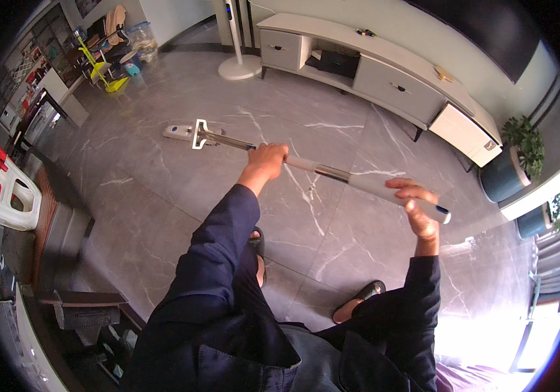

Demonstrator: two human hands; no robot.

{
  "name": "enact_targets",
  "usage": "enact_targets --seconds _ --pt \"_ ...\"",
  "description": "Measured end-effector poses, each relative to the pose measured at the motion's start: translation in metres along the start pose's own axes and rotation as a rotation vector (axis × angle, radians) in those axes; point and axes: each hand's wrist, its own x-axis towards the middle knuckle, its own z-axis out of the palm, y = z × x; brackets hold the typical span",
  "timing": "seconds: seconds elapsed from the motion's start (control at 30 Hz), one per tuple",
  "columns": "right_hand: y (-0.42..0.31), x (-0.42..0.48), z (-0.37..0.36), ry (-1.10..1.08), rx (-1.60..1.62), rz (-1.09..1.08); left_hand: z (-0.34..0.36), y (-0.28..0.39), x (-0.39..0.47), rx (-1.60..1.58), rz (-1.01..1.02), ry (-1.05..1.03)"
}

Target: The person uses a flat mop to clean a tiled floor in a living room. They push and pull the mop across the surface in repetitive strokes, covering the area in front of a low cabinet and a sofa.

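A flat mop (334, 172) with a long white and metal handle lies slantwise across the view, above a grey marble-patterned tile floor (162, 176). My left hand (266, 161) grips the handle around its middle, palm down. Near the white end of the handle, my right hand (417, 203) holds the thick white grip, its fingers on top and the thumb below. The mop head (179, 131) rests on the floor at the upper left, with a white frame-shaped bracket (199, 134) around the lower pole. The pad under the head is mostly hidden.
A long TV cabinet (397, 90) lines the far wall, with a white round stand base (239, 67) at its left. A potted plant (505, 171) is at right. Yellow-green dustpan (116, 85), white-and-red stool (20, 203) and dark furniture (84, 299) are at left.
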Motion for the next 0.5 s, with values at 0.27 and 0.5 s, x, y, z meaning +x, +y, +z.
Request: enact_targets --seconds 0.27,0.5 --pt "0.018 0.015 0.077 -0.16 -0.035 0.047 0.009 -0.052 -0.002 0.005 -0.215 -0.016" --pt "0.052 -0.007 0.119 -0.226 -0.078 0.165 0.031 -0.069 0.0 0.082 -0.102 -0.104"
